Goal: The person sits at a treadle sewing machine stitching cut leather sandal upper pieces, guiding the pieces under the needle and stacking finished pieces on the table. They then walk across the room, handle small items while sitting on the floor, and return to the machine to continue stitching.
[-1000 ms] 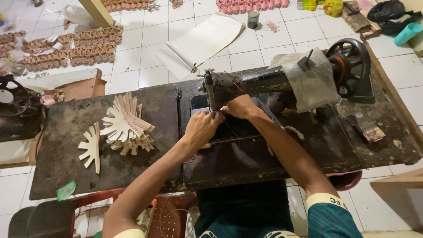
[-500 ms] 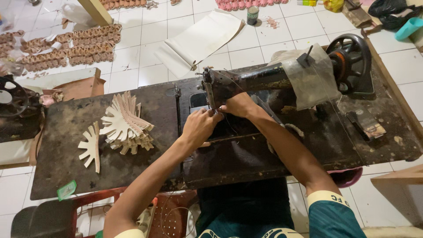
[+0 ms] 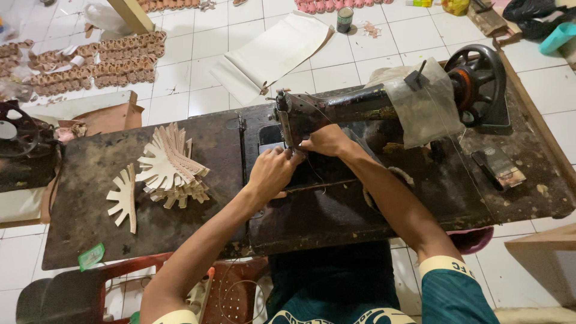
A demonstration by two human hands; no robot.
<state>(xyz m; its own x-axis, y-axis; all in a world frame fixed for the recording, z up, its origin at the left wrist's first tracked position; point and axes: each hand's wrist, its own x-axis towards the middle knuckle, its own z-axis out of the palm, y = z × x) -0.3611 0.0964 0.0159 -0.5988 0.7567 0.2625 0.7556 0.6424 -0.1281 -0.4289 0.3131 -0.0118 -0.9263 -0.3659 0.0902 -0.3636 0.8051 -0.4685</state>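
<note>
You are pinching a small piece at the needle of the black sewing machine (image 3: 360, 111) with your left hand (image 3: 273, 171) and right hand (image 3: 324, 141), while a fan of cut pale pieces (image 3: 171, 165) is waiting unsewn on the table (image 3: 90, 198).

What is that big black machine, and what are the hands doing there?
You are looking down from a camera worn on a person's head. The black machine is an old sewing machine with a wheel on one side, standing on a dark worn table. The left hand and the right hand press close together right under the needle end, on something too hidden to make out. To the left lies a pile of pale cut pieces, fanned out like fingers, and one more pale piece beside it.
</note>
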